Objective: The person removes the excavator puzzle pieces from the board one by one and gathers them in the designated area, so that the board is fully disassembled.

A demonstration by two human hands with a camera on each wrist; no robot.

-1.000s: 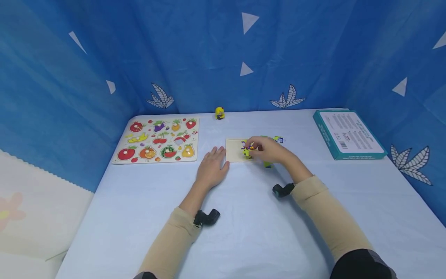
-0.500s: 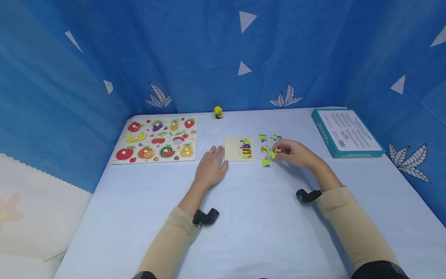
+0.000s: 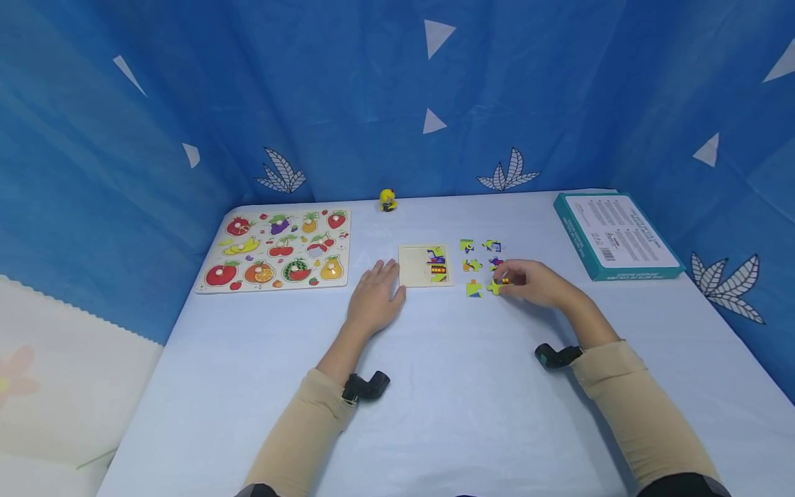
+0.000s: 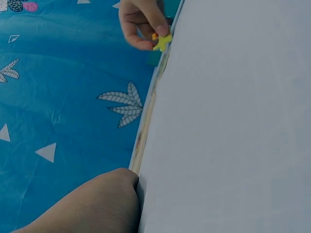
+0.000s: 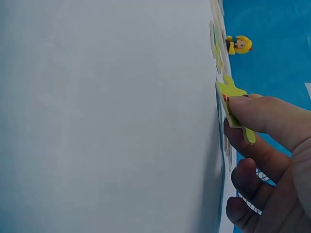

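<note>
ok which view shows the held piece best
Right wrist: the piece looks largest there, though the right grip covers part of it. Left wrist shows it small, near the top; head shows it small too.

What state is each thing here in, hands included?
Tray, partly filled
Placed pieces, in the tray's right side
Loose pieces, lying outside the tray
Held piece, pinched
Right hand, pinching
Left hand, palm down beside the tray
Fruit board, lying flat
Box, lying flat
Doll, upright
</note>
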